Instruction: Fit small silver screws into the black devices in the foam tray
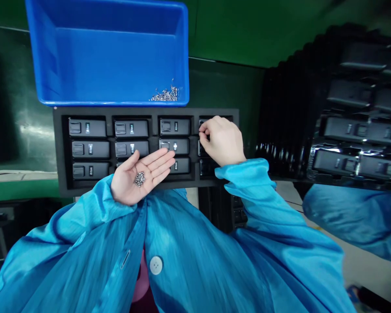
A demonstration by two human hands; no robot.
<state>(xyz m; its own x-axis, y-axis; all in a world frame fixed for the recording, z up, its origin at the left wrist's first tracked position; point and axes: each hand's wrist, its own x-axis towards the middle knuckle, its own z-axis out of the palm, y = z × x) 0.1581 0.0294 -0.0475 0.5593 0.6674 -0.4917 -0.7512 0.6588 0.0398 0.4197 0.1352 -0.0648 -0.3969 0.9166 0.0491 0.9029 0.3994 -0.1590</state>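
While the left hand is lying palm up above the near edge of the black foam tray, it is cradling a small pile of silvery screws, by the look of them. Its fingers are stretching out nearly flat towards the tray's right side, and the hollow of the palm is probably serving as a dish, keeping the pieces close to the work. The right hand is hovering over the tray's right-hand column, thumb and fingertips pinching together; whether anything is sitting between them, I cannot tell. Such a tight pinch would be suiting very small parts. Black casings marked "Riton" are lying in rows in the tray's pockets, which are presumably holding them face up and evenly spaced. The right-hand column is mostly hiding beneath the hand.

Just beyond the tray, a blue plastic bin is holding a loose heap of similar metal pieces in its near right corner, likely within easy reach. A dark green counter is carrying the tray and bin, gleaming in patches. To the tray's right, stacked black plastic trays are rising, with more casings showing on top. Nearer than that stack, another blue sleeve is showing above the pale floor.
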